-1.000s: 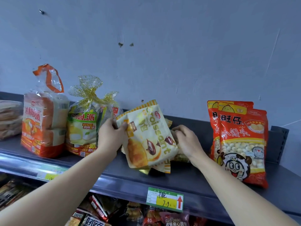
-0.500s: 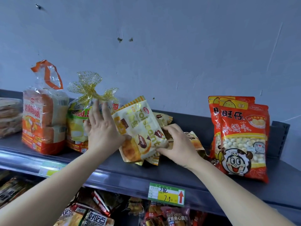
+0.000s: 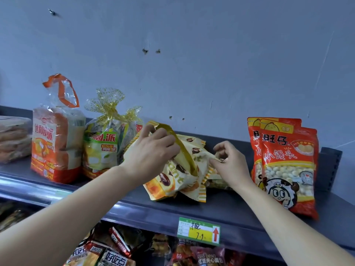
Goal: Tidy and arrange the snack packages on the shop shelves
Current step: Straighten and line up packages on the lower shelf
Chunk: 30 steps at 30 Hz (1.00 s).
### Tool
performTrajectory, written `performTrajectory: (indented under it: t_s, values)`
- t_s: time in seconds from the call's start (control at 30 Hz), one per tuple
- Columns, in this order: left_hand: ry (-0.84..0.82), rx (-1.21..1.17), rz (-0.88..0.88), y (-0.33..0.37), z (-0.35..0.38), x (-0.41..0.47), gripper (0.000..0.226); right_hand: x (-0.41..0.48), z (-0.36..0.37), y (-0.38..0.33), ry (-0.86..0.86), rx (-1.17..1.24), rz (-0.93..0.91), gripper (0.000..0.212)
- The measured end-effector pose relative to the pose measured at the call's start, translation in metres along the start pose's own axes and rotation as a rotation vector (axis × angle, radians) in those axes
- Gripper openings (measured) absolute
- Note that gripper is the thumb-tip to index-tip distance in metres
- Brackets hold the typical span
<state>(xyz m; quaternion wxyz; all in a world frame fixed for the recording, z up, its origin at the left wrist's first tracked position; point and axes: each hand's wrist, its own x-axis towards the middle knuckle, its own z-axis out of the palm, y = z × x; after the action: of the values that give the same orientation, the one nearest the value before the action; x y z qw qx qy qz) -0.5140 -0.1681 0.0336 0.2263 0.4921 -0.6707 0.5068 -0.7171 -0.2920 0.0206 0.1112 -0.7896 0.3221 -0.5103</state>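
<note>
Several yellow croissant packs [image 3: 172, 181] stand bunched together in the middle of the grey top shelf [image 3: 240, 212]. My left hand [image 3: 151, 152] grips the top edge of the front croissant pack, fingers curled over it. My right hand [image 3: 230, 162] pinches the right edge of a rear croissant pack [image 3: 201, 156] between thumb and fingertips. To the right, two red bags of small white biscuits [image 3: 288, 166] lean upright against the wall.
Left of the croissants stand a yellow-green cake bag with a gold bow [image 3: 103, 146], an orange pie bag [image 3: 55, 143] and wrapped bread [image 3: 13, 137]. A green and yellow price tag [image 3: 198, 231] hangs on the shelf edge. More snack packs [image 3: 115, 252] fill the lower shelf.
My left hand moved from the croissant pack's left side up to its top edge. The packs turned more edge-on and shifted right, and my right hand went from flat under them to pinching.
</note>
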Motion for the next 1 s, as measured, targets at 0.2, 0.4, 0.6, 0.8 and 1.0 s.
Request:
performTrajectory:
  t_s: [0.2, 0.4, 0.6, 0.8, 1.0]
  values:
    - [0.045, -0.041, -0.130, 0.014, 0.007, 0.008, 0.024, 0.004, -0.008, 0.007, 0.094, -0.175, 0.014, 0.011]
    - [-0.023, -0.160, -0.230, 0.025, 0.018, -0.005, 0.023, -0.004, -0.011, 0.005, 0.097, -0.083, -0.065, 0.018]
    - [-0.227, -0.423, -0.290, 0.016, 0.006, 0.011, 0.022, -0.001, 0.001, 0.001, -0.013, 0.045, -0.032, 0.029]
    - [-0.802, -0.300, -0.225, -0.004, 0.006, 0.029, 0.090, 0.015, -0.017, -0.005, -0.201, 0.228, 0.099, 0.027]
    - [-0.718, -0.257, -0.205, 0.000, 0.010, 0.024, 0.078, 0.047, -0.014, 0.037, -0.041, 0.016, 0.340, 0.028]
